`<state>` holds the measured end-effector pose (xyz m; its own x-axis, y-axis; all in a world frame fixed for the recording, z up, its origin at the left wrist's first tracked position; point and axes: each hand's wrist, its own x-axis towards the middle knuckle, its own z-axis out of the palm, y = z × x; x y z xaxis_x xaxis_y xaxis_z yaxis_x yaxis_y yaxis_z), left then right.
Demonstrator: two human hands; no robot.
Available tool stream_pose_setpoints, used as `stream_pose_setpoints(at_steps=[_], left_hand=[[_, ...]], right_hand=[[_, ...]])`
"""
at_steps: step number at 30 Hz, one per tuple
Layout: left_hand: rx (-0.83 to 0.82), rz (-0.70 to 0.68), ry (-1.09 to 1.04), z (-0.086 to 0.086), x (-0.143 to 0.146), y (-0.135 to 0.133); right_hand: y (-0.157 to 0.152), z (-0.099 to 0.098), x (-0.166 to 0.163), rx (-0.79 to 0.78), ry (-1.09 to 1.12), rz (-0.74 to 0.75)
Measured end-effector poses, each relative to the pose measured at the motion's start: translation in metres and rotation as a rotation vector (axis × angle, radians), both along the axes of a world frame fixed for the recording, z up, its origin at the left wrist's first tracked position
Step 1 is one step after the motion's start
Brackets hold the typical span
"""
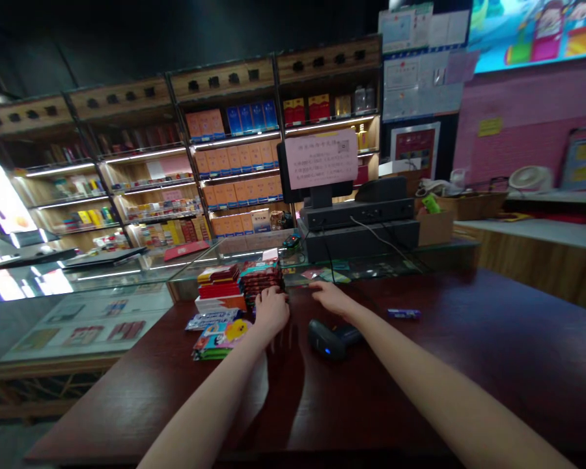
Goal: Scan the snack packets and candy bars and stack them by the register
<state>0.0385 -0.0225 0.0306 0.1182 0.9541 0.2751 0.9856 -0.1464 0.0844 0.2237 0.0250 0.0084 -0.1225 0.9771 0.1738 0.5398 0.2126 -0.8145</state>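
My left hand [272, 311] rests against the near right side of a stack of dark red-brown snack packets [260, 273], its fingers laid on them rather than wrapped round. A gap to the right, my right hand [333, 299] reaches over the dark wooden counter [449, 391] with fingers stretched out and nothing visible in them. Beneath my right wrist lies a black barcode scanner [326, 340] with a blue light. Left of the stack are red and yellow boxes [219, 286], with blue-and-white packets [213, 319] and colourful snack bags [219, 340] in front.
A purple-wrapped item [404, 314] lies on the right of the counter. Behind stand a glass display case [209, 257] and a register [356, 234] with a paper notice [322, 159] on its screen. Cables hang from the register. Stocked shelves [239, 172] line the wall.
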Motion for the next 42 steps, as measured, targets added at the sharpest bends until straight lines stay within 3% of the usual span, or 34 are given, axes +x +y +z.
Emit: stream_pose_setpoints(at_steps=[12, 20, 25, 32, 42], left_hand=[[0.062, -0.243, 0.015, -0.010, 0.097, 0.011], [0.060, -0.359, 0.038, -0.010, 0.150, 0.015], [0.015, -0.404, 0.043, -0.011, 0.178, 0.010], [0.035, -0.490, 0.045, -0.029, 0.208, 0.005], [0.055, -0.478, 0.071, -0.036, 0.218, -0.010]], right_hand=[[-0.018, -0.020, 0.133, 0.082, -0.075, -0.175], [-0.046, -0.028, 0.196, 0.073, -0.264, -0.297], [-0.060, -0.035, 0.217, 0.042, -0.372, -0.343], [-0.076, -0.038, 0.227, 0.006, -0.524, -0.343], [-0.091, -0.048, 0.234, -0.063, -0.617, -0.403]])
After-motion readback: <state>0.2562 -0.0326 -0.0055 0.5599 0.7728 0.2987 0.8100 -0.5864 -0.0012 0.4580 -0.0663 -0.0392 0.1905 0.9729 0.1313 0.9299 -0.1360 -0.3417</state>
